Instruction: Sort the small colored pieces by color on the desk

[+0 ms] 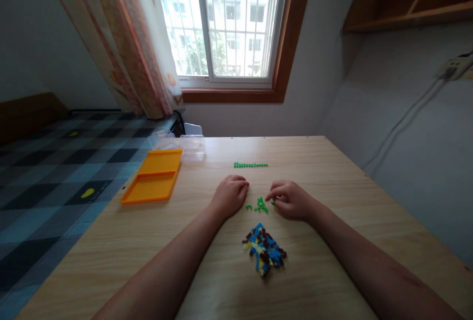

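Note:
My left hand (231, 194) rests on the table with its fingers curled together; whatever may be inside them is hidden. Between my hands lies a small heap of green toy bricks (261, 205), with one loose green piece (249, 207) nearer my left hand. My right hand (291, 199) is at the heap's right side, index finger stretched toward it and apart from the thumb. A tiny green brick (272, 203) shows beside the thumb tip. Farther back, several green bricks stand in a neat row (250, 165). Closer to me is a mixed pile of blue, brown and yellow bricks (264, 248).
An orange two-part tray (148, 187) lies at the table's left. Behind it stand clear plastic boxes (192, 147). A bed with a checked cover (55, 162) adjoins the left edge. A wall meets the right edge, and a window (236, 24) is ahead.

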Demonstrator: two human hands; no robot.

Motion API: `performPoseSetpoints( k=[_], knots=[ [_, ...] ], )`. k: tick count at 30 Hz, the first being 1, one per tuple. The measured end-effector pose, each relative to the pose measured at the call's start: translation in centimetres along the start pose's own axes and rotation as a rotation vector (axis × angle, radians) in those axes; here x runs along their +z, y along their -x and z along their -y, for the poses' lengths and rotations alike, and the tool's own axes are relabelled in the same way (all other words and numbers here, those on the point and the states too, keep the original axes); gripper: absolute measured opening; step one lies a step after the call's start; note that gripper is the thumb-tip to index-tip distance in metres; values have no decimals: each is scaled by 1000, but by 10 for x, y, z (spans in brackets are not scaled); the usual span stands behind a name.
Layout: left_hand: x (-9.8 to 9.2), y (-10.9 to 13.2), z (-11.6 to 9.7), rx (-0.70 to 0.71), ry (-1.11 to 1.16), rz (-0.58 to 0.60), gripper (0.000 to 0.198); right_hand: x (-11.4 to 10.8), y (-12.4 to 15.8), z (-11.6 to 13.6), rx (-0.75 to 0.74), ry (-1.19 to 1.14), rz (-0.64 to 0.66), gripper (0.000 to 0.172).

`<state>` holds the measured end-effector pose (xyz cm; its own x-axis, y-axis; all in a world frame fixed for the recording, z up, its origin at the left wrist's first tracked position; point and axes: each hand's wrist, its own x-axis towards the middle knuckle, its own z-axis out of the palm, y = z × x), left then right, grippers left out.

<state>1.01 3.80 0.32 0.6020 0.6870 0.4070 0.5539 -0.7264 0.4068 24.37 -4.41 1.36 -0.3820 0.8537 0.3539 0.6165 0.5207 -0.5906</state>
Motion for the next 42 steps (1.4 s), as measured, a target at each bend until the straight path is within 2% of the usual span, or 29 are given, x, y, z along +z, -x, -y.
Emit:
performPoseSetpoints(
  k=[8, 20, 28, 32, 36, 42],
  knots=[
    [1, 1, 0, -11, 45, -50, 22, 4, 2, 11, -115, 82, 59, 36],
    [1, 1, 1, -27, 87, -54, 23, 6, 4, 18, -83, 56, 158, 41],
    [0, 1, 0, -36, 106, -55, 23, -6, 4, 22, -33, 52, 271, 33],
    [0, 1, 1, -33, 110, -46, 23, -19, 6, 2, 61, 75, 220, 32],
    [2, 1, 2, -34, 96, -46, 24, -23, 7, -22, 137, 153, 73, 32],
    [4, 1, 5, 4, 35, -43, 30, 5, -10, -25, 79, 240, -4, 34]
  ],
)
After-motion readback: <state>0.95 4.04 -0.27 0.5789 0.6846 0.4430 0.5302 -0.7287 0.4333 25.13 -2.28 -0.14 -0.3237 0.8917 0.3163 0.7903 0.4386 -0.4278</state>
